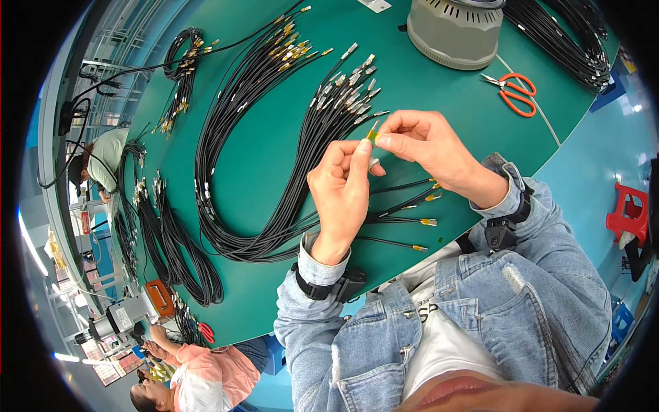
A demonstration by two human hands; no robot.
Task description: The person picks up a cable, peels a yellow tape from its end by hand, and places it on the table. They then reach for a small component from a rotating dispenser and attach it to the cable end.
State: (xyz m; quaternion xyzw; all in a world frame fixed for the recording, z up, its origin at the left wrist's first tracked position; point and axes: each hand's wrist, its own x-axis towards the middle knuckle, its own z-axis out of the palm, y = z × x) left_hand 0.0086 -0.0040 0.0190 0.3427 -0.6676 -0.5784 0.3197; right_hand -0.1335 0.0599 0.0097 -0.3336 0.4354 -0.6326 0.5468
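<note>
My left hand (343,189) is closed in a pinch at the middle of the table. Its thumb and finger hold a small yellow-green piece (373,134) with a thin, pale metal tip. From the right, my right hand (429,144) pinches the same piece between thumb and forefinger. Something small and white (373,163) shows beside my left fingers; its kind is unclear. Just beyond my hands lies a large bundle of black cables (302,165), curved in a U. One set of its ends carries silvery connectors (347,93), the other yellow ones (288,44). Several loose yellow-tipped cable ends (420,222) lie under my hands.
Orange-handled scissors (516,94) lie right of a grey, vented round device (455,31). More coiled cables (566,48) fill the far right corner, with others (182,254) at left. A person in pink (213,374) works at the lower left. A red stool (628,211) stands at right.
</note>
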